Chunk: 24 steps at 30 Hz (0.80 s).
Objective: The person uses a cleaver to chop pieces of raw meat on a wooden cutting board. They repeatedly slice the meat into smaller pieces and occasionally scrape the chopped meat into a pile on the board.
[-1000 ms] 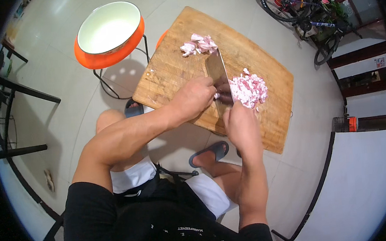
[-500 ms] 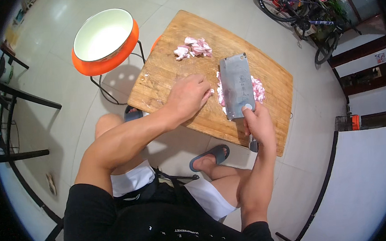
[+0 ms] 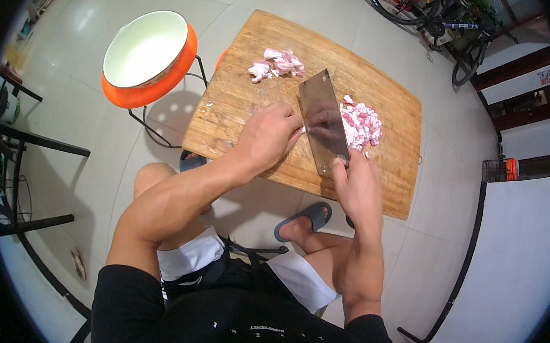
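My right hand (image 3: 357,181) grips a cleaver (image 3: 324,118) by its handle. The broad blade stands tilted over the wooden chopping board (image 3: 398,182), its edge by the fingers of my left hand (image 3: 269,132). Those fingers are curled down on the board and pinch a small piece of pale meat (image 3: 303,130), mostly hidden beneath them. To the right of the blade is a heap of chopped pink and white meat (image 3: 362,126). Larger pieces of meat (image 3: 276,64) lie toward the board's far edge.
A cream enamel basin (image 3: 145,50) rests on an orange stool (image 3: 117,98) with black legs, left of the board. Black metal furniture legs (image 3: 40,138) stand farther left. A bicycle (image 3: 403,0) is at the far right, and a white panel (image 3: 510,250) at the near right.
The cleaver has moved left off the chopped heap, its blade now turned more upright and close to my left fingers. My left hand stays almost in place.
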Motion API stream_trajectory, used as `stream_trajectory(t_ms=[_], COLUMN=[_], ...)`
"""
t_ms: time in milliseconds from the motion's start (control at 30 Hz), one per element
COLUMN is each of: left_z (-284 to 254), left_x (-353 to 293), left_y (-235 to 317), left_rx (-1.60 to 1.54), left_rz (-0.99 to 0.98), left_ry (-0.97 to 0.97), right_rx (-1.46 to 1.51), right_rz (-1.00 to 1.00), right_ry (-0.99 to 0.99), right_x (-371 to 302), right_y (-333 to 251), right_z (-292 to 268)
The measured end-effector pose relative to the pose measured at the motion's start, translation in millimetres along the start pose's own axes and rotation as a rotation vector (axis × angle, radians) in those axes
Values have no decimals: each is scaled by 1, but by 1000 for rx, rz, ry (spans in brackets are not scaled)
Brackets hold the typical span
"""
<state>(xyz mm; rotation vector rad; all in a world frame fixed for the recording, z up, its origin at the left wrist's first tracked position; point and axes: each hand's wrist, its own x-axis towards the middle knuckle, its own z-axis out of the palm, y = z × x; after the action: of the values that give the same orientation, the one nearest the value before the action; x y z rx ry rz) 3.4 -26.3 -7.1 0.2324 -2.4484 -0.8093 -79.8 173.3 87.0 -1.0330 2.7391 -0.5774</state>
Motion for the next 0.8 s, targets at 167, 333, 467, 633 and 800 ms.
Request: stream_trajectory(t_ms=[167,333,467,633,800], left_z=[1,5,8,14,12], left_x=[-1,0,2,2,1], left_y=[2,1,3,2,2], left_rx=[23,5,-32,-42,-43], left_rz=[16,23,-4,-2,14], left_ry=[13,10,-5,25,-17], right_rx=[-100,-158,-195,-182,-197], right_rz=[-18,-24,3,-55,-39], right_ry=[-48,-83,-170,-164,-151], right_x=[-5,-6,-4,22,31], right_y=[-7,-16,-28,-24,-28], right_z=[-4,-5,-9,0,1])
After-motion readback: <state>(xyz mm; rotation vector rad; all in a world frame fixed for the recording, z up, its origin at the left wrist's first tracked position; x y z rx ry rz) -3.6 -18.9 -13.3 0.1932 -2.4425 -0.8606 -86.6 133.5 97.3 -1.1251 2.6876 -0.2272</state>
